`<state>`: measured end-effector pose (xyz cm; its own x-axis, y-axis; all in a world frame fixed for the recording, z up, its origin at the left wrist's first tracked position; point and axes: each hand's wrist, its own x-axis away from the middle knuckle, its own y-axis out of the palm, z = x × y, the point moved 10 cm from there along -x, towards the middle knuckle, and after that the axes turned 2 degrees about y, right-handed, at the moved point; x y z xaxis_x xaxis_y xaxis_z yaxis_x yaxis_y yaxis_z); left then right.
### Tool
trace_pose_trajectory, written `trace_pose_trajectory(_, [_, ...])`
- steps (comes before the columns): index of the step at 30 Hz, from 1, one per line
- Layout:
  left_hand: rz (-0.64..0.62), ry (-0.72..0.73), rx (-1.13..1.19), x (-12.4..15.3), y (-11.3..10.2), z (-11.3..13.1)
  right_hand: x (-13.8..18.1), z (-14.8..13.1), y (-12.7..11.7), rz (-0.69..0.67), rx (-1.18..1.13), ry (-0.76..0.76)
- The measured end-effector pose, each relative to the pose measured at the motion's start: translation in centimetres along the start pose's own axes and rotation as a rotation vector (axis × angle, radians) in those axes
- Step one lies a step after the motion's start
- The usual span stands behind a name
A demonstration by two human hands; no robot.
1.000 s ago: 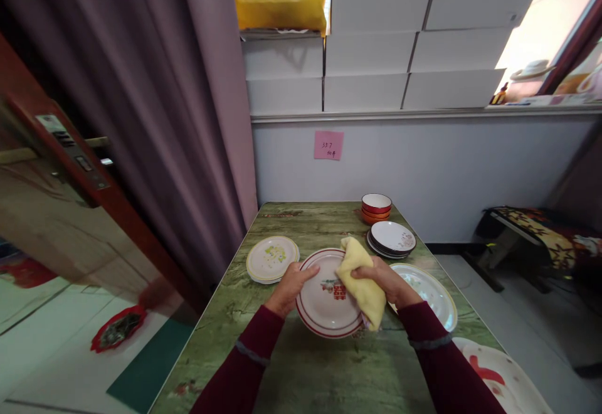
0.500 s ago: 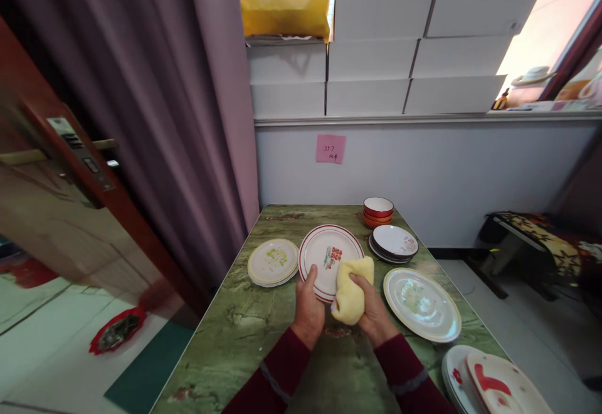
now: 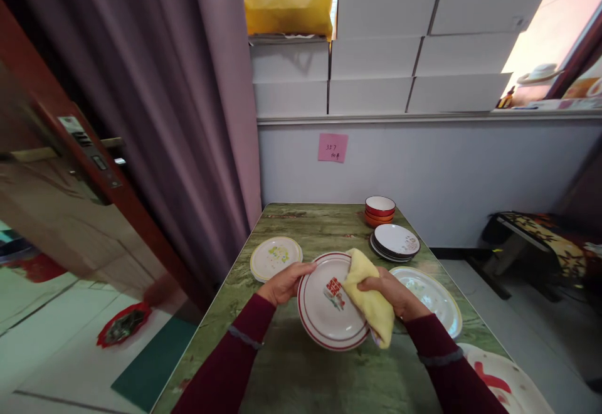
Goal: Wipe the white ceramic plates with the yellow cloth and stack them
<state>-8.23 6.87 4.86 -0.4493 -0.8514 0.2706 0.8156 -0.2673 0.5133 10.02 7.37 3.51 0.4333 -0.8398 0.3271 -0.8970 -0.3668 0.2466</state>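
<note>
Above the green table (image 3: 226,345) I hold a white plate (image 3: 324,317) with a red rim and a red and green motif in its middle. My left hand (image 3: 285,282) grips its upper left edge, thumb on top and the fingers underneath, partly hidden. On the right side of the plate, my right hand (image 3: 390,291) is closed on a folded yellow cloth (image 3: 371,307), which wraps over the plate's edge. A yellow-rimmed plate stack (image 3: 276,257) lies just beyond my left hand. Behind my right wrist is a large yellow-rimmed plate (image 3: 435,295), partly covered.
At the back right stand red and orange bowls (image 3: 380,210), with dark-edged plates (image 3: 396,240) in front of them. More plates with red decoration (image 3: 505,376) sit at the near right corner. A pink note (image 3: 333,147) is on the wall; a curtain (image 3: 221,100) hangs at left.
The plate has turned and come lower and nearer. My left hand has shifted from its bottom edge to its upper left, and the cloth has moved to the plate's right edge.
</note>
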Motion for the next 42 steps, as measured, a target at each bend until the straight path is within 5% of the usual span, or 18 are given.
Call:
trace_pose_trajectory(4, [-0.095, -0.07, -0.035, -0.7, 1.0, -2.0, -0.5, -1.8, 0.8, -0.028, 0.126, -0.001])
trace_pose_trajectory(12, [0.156, 0.112, 0.427, -2.1, -0.3, -2.9, -1.9, -0.6, -2.9, 0.199, -0.151, -0.092])
trace_pose_trajectory(17, [0.34, 0.325, 0.6, -1.6, -1.7, -1.8, -1.0, 3.1, -6.7, 0.442, -0.309, -0.125])
trace_pose_trajectory(22, [0.274, 0.326, 0.622, -2.4, -0.4, -2.4, 2.7, 1.5, -9.1, 0.943, -0.159, -0.318])
trace_pose_trajectory(24, [0.191, 0.298, 0.628, -3.2, 0.8, -3.1, 3.4, -0.8, -6.9, 0.994, 0.082, -0.417])
trace_pose_trajectory(28, [0.06, 0.275, 0.643, -4.0, 2.4, -4.3, 3.4, -4.5, 0.7, 0.853, 0.637, -0.737])
trace_pose_trajectory(32, [0.049, 0.308, 0.685, -3.4, 1.7, -4.1, 4.4, -4.1, 6.0, 0.799, 1.12, -0.934])
trace_pose_trajectory(36, [0.202, 0.295, 0.69, -2.3, 0.0, -3.9, 4.7, -2.4, 8.9, 0.644, 1.252, -0.952])
trace_pose_trajectory(42, [0.201, 0.341, 0.756, -1.8, 0.9, -4.1, 3.3, -4.0, 11.0, 0.485, 1.339, -1.007])
